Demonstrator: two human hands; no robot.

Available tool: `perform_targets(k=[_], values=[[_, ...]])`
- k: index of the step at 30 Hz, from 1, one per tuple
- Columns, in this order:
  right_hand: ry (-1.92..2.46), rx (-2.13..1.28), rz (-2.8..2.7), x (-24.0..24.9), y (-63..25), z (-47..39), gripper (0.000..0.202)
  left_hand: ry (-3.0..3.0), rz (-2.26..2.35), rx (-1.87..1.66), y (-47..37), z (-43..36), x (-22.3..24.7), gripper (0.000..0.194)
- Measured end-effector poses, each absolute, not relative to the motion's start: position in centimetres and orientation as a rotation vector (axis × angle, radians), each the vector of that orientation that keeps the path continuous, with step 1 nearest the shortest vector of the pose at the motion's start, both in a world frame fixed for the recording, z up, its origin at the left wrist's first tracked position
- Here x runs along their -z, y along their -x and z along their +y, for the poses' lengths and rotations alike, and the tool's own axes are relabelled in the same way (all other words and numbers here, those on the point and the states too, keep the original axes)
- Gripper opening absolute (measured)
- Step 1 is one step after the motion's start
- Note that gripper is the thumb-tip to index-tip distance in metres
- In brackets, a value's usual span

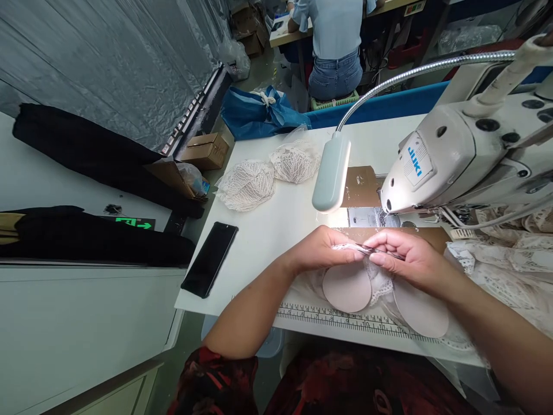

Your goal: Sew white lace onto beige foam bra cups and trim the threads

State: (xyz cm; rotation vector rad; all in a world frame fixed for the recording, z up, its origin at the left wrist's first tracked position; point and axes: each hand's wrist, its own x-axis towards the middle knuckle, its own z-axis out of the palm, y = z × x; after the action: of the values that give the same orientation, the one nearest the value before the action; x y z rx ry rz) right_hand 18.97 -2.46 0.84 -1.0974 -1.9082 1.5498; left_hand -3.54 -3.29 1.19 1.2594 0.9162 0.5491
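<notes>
Just inside the ruler-marked edge (337,318), the left hand (318,249) pinches the lace garment (347,287), its cups towards six o'clock; the right hand (408,257) grips a slim metal tool (391,253). Tabletop (268,236) stretches towards the phone (209,259) at nine; sewing machine (436,161), one o'clock.

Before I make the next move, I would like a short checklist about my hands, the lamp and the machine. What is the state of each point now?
1. Left hand grips the white fabric: ok.
2. Right hand grips the slim metal tool: ok.
3. Hands off the metal plate under the machine head: ok, they are on the near side of it.
4. Needle raised: cannot tell, it does not show clearly.
5. Lamp above the table, plate brightly lit: ok.
6. Phone apart from the fabric: ok.
</notes>
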Motion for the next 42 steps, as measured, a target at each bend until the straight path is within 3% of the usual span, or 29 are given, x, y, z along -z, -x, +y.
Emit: perform_targets(k=[10, 15, 27, 31, 42], values=[[1.084, -1.466, -1.937, -0.6, -18.8, -2.6, 0.026, -1.274, 0.877, -0.46, 3.5, -3.2, -1.6, 0.034], [1.115, -1.685, -1.753, -0.1, -18.4, -2.6, 0.034, -1.302, 0.946, -0.472, 3.1, -3.3, -1.0, 0.026], [1.213, -1.721, -1.764, 0.2, -18.4, -2.5, 0.039, -1.398, 0.974, -0.507, 5.8, -2.8, -2.0, 0.023], [1.229, -1.666, -1.8, 0.3, -18.3, -2.7, 0.036, -1.386, 0.975, -0.505, 5.2, -3.0, -1.6, 0.036], [1.103, -1.486, -1.911, 0.6, -19.4, -1.9, 0.044, -1.211, 0.903, -0.497, 3.7, -3.2, -0.7, 0.027]])
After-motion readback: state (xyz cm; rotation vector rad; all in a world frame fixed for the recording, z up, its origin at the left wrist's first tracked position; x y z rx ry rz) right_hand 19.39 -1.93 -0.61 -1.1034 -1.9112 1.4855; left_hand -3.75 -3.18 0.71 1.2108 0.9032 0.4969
